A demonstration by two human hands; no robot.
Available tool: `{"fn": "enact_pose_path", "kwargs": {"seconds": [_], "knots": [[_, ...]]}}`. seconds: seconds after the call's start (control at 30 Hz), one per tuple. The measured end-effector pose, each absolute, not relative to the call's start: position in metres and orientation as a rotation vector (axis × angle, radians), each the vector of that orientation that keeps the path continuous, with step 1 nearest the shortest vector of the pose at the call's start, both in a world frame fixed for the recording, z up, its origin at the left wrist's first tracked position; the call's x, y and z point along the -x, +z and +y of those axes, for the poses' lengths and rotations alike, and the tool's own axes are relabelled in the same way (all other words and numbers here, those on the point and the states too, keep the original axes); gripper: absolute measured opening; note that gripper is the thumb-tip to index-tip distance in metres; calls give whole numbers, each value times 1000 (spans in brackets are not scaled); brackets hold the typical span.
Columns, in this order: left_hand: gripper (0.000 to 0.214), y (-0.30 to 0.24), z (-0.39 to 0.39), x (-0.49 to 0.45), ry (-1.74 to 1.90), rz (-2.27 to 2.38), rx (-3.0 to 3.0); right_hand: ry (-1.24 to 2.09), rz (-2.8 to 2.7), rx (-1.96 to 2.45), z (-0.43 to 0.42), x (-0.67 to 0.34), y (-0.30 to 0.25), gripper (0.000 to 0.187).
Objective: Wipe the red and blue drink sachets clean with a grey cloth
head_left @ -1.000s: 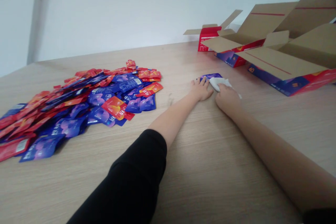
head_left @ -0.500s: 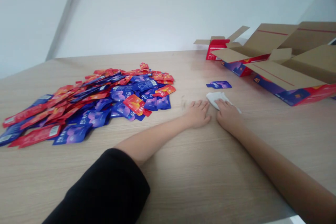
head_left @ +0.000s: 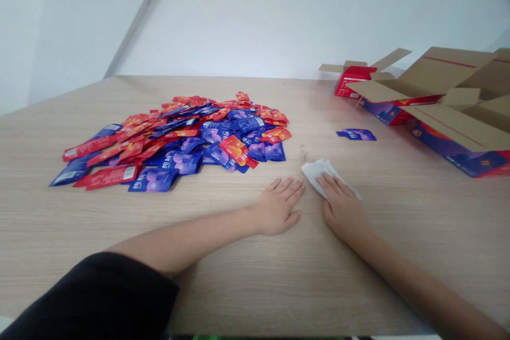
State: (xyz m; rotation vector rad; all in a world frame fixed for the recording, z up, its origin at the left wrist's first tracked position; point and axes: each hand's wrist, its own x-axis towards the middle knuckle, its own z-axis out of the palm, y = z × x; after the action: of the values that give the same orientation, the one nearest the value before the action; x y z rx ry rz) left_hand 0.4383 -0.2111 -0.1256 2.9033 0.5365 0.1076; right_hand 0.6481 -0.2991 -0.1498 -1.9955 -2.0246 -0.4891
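My left hand (head_left: 281, 207) lies flat on the wooden table (head_left: 255, 287), fingers stretched out and slightly spread, with nothing in it. Just to its right, my right hand (head_left: 343, 206) presses a folded white wipe (head_left: 319, 174) against the tabletop. The wipe pokes out ahead of the fingertips and to the right of the hand, while part of it is hidden under the fingers. A faint dark smudge (head_left: 303, 152) marks the table just beyond the wipe.
A wide heap of red and blue sachets (head_left: 183, 141) spreads to the left. One blue sachet (head_left: 357, 134) lies apart, beyond my right hand. Open printed cartons (head_left: 458, 150) stand at the right, with a small red box (head_left: 354, 82) at the back near the wall.
Both hands have slid toward me and somewhat left across the table, the wipe moving under the right one. The smudge now shows beyond the wipe. The camera view has shifted.
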Motion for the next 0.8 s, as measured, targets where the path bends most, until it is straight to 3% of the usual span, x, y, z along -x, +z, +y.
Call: {"fn": "enact_pose_path", "kwargs": {"seconds": [0.2, 0.4, 0.8], "knots": [[64, -124, -212, -401, 139, 547, -2884, -423, -2085, 1918, -306, -615, -147, 53], [76, -123, -216, -393, 278, 788, -2786, -391, -2142, 1876, -305, -597, -145, 53], [67, -127, -210, -410, 255, 741, -2839, -396, -2220, 1876, -296, -611, -141, 53]]}}
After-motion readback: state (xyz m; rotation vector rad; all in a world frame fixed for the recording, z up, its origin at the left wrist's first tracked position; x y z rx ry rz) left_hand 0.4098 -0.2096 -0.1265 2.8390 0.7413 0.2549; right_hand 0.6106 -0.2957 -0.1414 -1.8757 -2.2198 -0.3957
